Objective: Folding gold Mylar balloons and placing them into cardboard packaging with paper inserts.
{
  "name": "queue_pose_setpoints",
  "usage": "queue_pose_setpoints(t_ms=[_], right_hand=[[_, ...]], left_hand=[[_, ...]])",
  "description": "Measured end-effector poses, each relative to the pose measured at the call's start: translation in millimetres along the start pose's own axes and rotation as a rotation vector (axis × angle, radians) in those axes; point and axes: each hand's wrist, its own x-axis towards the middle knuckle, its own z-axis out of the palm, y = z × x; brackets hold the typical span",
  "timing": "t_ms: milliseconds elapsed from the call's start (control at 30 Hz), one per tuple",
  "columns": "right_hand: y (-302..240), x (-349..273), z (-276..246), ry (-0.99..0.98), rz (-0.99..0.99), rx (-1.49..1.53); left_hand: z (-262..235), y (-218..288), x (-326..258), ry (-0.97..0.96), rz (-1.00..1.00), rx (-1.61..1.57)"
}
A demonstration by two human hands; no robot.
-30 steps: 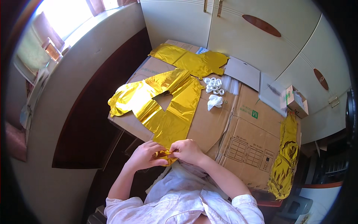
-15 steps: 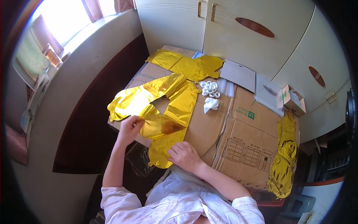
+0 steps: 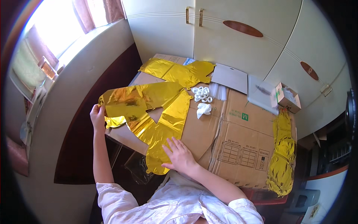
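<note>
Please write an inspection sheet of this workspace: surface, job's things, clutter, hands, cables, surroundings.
Surface: flattened brown cardboard covers the table.
Job's things: flat gold foil balloon, spread over the cardboard's left edge.
Clutter: second gold foil piece at the far edge; crumpled gold foil on the right; small white rings; white crumpled scrap; small open box; grey sheets.
Hands: left hand holds the balloon's left edge; right hand lies flat on its lower part.
Cables: nothing seen.
Surroundings: white cabinet doors behind; bright window on the left.
</note>
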Motion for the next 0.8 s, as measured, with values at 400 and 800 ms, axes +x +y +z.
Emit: queue_pose_setpoints(t_ms=[400,800], right_hand=[[-1.2,-9.5,-13.0,-0.091,-0.21,0.031],[3.3,-4.7,-9.0,-0.137,-0.145,0.342]], left_hand=[[-30.4,-26.0,-65.7,-0.006,-0.202,0.762],[39.5,103.2,-167.9,-0.828,0.259,0.306]])
